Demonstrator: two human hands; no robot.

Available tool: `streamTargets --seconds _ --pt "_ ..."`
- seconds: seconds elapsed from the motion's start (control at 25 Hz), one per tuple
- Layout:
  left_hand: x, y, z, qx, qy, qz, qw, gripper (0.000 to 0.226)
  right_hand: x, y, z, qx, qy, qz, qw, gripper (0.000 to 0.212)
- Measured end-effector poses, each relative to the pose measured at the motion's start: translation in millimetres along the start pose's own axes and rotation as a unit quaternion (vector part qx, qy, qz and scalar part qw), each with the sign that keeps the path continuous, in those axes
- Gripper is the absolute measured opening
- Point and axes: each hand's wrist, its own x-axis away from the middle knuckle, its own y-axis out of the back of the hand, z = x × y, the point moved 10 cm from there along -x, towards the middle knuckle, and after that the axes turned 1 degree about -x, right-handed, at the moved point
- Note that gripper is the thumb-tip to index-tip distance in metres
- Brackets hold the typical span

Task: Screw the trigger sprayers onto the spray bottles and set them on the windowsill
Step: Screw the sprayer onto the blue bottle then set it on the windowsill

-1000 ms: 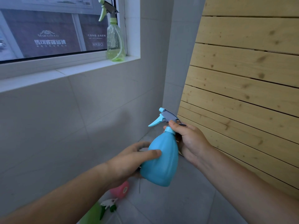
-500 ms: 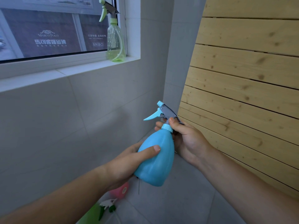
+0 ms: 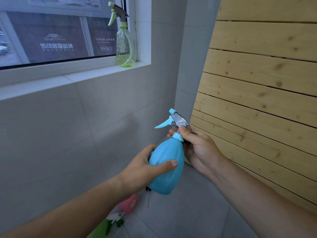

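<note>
Blue spray bottle (image 3: 165, 166) held in mid-air, tilted slightly, well below the windowsill (image 3: 72, 78) and to its right, near the room corner. Left hand (image 3: 145, 167) wrapped around the bottle's body, thumb laid across the front, fingers behind. Right hand (image 3: 197, 146) closed on the bottle's neck at the screw collar, thumb on the near side, fingertips showing on the far side. Blue and grey trigger sprayer (image 3: 173, 120) seated on top of the blue spray bottle, trigger lever pointing left toward the tiled wall (image 3: 68, 131); how tightly it is screwed down cannot be told. Green spray bottle (image 3: 124, 43) standing upright at the right end of the windowsill, sprayer fitted, dip tube visible through its clear body, close against the window frame. On the floor (image 3: 180, 220), below and left of the blue spray bottle: a pink bottle (image 3: 129, 203) lying partly hidden behind the left forearm, a loose white and green trigger sprayer (image 3: 115, 219) just below it, and part of a green item (image 3: 99, 229) at the frame edge, too cut off to identify. Wooden slatted panel (image 3: 257, 91) to the right of the blue spray bottle, close behind the right hand.
</note>
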Motion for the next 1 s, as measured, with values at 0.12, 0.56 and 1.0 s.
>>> streamTargets --seconds 0.12,0.56,1.0 --pt "1.3 1.4 2.4 0.003 0.004 0.015 1.000 0.071 0.6 -3.0 -1.0 0.011 -0.010 0.027 1.000 0.016" --pt "-2.0 31.7 3.3 0.091 0.009 0.019 0.996 0.045 -1.0 -23.5 2.4 0.100 0.011 0.062 0.993 0.040" --pt "-71.5 215.2 -129.1 0.093 -0.152 -0.211 0.961 0.030 -119.6 -191.9 58.8 0.353 0.169 0.138 0.910 0.049"
